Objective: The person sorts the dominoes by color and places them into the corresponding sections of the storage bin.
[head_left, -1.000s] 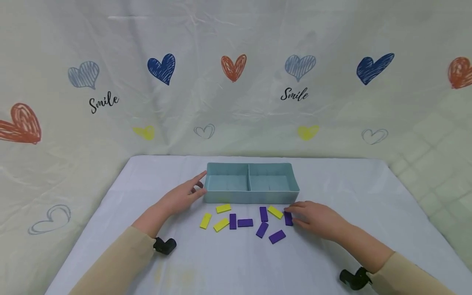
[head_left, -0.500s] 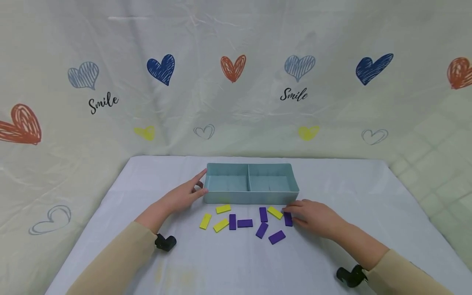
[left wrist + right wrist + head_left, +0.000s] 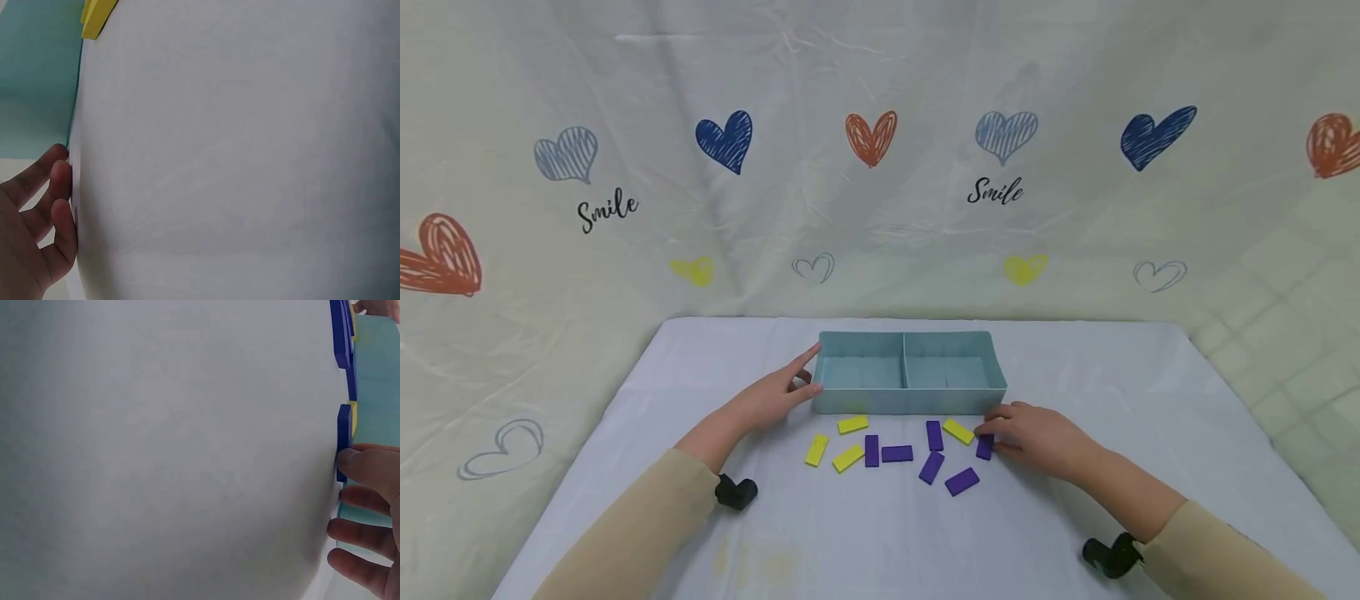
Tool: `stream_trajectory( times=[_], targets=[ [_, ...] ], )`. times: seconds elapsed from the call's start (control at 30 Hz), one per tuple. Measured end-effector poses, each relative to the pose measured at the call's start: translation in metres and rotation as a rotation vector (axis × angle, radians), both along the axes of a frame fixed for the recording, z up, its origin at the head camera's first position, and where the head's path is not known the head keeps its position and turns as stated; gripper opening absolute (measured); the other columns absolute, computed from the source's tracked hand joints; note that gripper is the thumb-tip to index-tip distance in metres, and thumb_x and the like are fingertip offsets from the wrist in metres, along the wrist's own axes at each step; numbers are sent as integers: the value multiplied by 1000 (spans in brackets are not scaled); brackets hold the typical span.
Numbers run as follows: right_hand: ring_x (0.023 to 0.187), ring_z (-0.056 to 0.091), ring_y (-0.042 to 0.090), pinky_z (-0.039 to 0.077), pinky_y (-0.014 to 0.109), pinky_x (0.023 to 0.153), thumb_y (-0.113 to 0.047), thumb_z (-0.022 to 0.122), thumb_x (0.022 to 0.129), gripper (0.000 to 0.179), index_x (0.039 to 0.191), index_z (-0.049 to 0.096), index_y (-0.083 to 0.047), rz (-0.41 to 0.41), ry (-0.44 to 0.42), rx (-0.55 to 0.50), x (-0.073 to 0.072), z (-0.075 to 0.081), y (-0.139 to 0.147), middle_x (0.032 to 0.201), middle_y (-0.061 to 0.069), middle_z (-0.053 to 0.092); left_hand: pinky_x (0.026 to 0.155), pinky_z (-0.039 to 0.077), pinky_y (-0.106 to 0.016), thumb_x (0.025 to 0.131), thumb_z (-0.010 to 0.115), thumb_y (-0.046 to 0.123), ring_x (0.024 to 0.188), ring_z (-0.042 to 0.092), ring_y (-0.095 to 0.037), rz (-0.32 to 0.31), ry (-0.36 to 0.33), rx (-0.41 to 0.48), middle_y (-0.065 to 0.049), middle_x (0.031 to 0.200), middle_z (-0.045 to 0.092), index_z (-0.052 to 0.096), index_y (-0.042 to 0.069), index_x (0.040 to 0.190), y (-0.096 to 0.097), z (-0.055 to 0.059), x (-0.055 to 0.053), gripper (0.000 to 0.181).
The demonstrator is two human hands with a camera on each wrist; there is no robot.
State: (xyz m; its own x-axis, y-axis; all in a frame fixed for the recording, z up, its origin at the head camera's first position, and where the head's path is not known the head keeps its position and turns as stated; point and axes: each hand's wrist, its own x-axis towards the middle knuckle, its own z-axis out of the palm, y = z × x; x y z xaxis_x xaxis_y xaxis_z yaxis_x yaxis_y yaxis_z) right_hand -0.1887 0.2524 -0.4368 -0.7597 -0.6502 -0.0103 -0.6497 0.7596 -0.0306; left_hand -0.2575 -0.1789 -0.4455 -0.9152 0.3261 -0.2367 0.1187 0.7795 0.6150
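Note:
A light teal two-compartment box (image 3: 910,401) stands on the white-covered table. At its left end is my left hand (image 3: 771,400), index finger extended along the side and thumb at the front corner. The left wrist view shows the other fingers (image 3: 59,219) loosely bent. My right hand (image 3: 1037,437) is by the box's front right corner, thumb and index finger at a small purple block (image 3: 984,450). In the right wrist view the thumb overlaps this purple block (image 3: 344,425), which lies on the cloth. A yellow block (image 3: 958,431) lies just left of it.
In front of the box lie several more flat blocks, purple ones such as the purple block (image 3: 962,482) and yellow ones such as the yellow block (image 3: 817,451). A pale curtain (image 3: 880,225) printed with hearts hangs behind the table (image 3: 820,542).
My right hand has shifted very slightly left and away from me around the same purple block. The left hand and the box stay in place.

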Motion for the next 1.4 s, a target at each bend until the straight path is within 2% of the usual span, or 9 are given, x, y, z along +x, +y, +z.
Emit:
stream_trajectory(
  times=[0.17,0.3,0.53,0.73,1.07,1.4],
  targets=[
    [95,64,19,57,36,80,-17,81,82,25,106,75,-17,-33,-36,16,2,5,1,101,-2,67,93,48,-49,98,51,56,116,55,-28,-4,-6,2,-10,139,50,5,46,157,0,2,1,76],
    [97,64,19,56,36,82,-18,81,82,24,105,75,-17,-45,-63,16,3,7,4,103,-3,68,93,49,-48,97,53,56,116,55,-27,9,-6,0,-8,139,50,6,47,157,2,4,1,76],
    [103,65,21,56,38,85,-13,80,83,29,111,75,-14,13,-78,-17,4,7,5,107,-2,70,98,47,-52,98,54,52,120,53,-30,14,-9,9,-10,142,48,6,46,157,3,4,0,77],
    [99,65,19,56,37,84,-11,80,83,27,109,75,-15,49,-72,-18,4,7,5,103,-4,71,99,46,-54,99,54,50,124,51,-32,8,-27,42,-12,143,47,5,46,157,2,2,-1,76],
    [93,63,16,57,34,80,-12,81,82,25,106,78,-15,22,-90,2,4,8,8,97,-5,70,102,43,-56,98,53,53,127,49,-33,6,-40,61,-11,144,46,5,50,156,0,-2,-4,75],
    [90,61,13,55,30,76,-13,81,81,24,105,79,-17,8,-116,-14,2,9,12,95,-8,70,104,39,-60,99,53,51,134,44,-37,3,-54,85,-14,149,43,5,50,156,-1,-1,-3,75]
  ],
)
